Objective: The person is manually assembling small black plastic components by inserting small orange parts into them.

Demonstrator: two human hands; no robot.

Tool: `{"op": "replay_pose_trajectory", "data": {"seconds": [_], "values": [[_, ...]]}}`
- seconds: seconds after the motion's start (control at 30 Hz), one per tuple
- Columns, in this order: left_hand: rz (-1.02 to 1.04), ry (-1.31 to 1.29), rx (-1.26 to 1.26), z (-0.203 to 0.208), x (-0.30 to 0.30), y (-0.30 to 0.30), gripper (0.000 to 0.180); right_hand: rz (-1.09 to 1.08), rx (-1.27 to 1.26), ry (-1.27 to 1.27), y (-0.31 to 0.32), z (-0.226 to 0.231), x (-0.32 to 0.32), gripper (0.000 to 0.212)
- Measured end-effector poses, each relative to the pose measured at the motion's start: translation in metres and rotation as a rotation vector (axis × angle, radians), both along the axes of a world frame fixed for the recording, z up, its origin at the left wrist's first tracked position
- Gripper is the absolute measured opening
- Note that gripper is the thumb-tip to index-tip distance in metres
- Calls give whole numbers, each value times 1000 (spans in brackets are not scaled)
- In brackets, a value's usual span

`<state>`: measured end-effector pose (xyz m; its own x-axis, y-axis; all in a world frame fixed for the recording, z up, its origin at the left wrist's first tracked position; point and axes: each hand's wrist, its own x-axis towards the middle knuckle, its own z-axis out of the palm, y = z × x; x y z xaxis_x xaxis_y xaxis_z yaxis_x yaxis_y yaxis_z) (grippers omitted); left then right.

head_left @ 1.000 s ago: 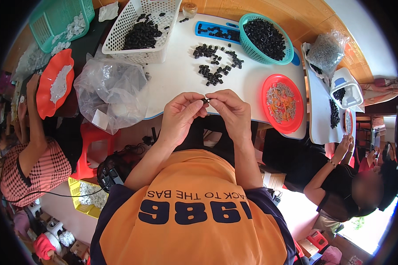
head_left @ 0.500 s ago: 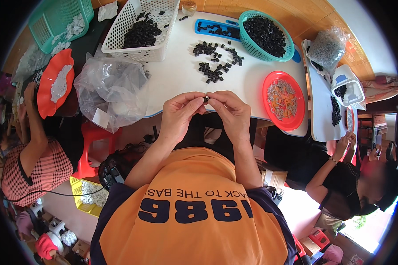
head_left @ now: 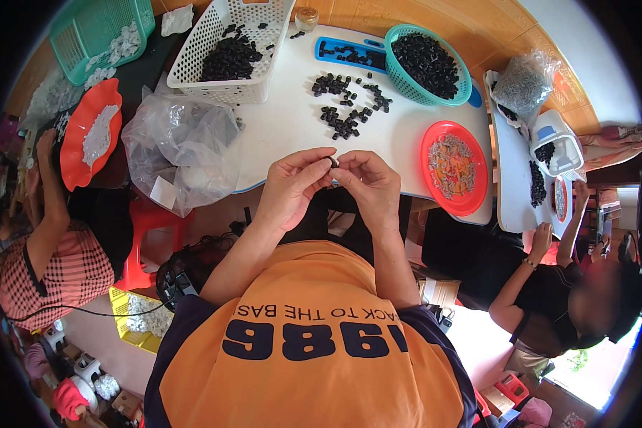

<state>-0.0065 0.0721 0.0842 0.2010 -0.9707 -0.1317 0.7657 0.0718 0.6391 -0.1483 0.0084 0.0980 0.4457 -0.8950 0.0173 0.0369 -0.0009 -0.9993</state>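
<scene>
Above the table's near edge, my left hand (head_left: 292, 187) pinches a small black part (head_left: 334, 162) between thumb and forefinger. From the other side, the thumb and forefinger of my right hand (head_left: 369, 187) are closed on the same part. The fingertips cover most of it, so its exact kind cannot be made out. Beyond my hands, loose short black cylindrical pieces (head_left: 343, 123) lie scattered on the white table (head_left: 282, 132). To the right stands a red plate (head_left: 426, 153) of small grey pieces.
A white perforated basket (head_left: 264, 91), a blue tray (head_left: 321, 60) and a green basket (head_left: 406, 80) hold black pieces. A clear plastic bag (head_left: 185, 143) hangs over the table's left edge. Co-workers sit at both sides; a red stool (head_left: 146, 232) stands at left.
My hands stay in nearly the same place, with the black part turned a little between the fingertips. At right, the co-worker's hands have moved apart, one reaching up beside a small red dish.
</scene>
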Motion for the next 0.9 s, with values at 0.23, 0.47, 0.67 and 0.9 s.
{"op": "replay_pose_trajectory", "data": {"seconds": [0.23,0.47,0.67,0.9], "values": [[-244,144,-26,-5,14,-2,34,181,31,-71,-3,-6,-5,32],[-298,230,71,-13,7,-2,41,248,-36,-127,1,-11,-13,31],[-344,407,57,-13,-2,-1,40,213,-47,-211,-1,-18,-16,30],[-395,524,89,-17,-7,-3,34,182,-8,-162,-1,-20,-19,27]]}}
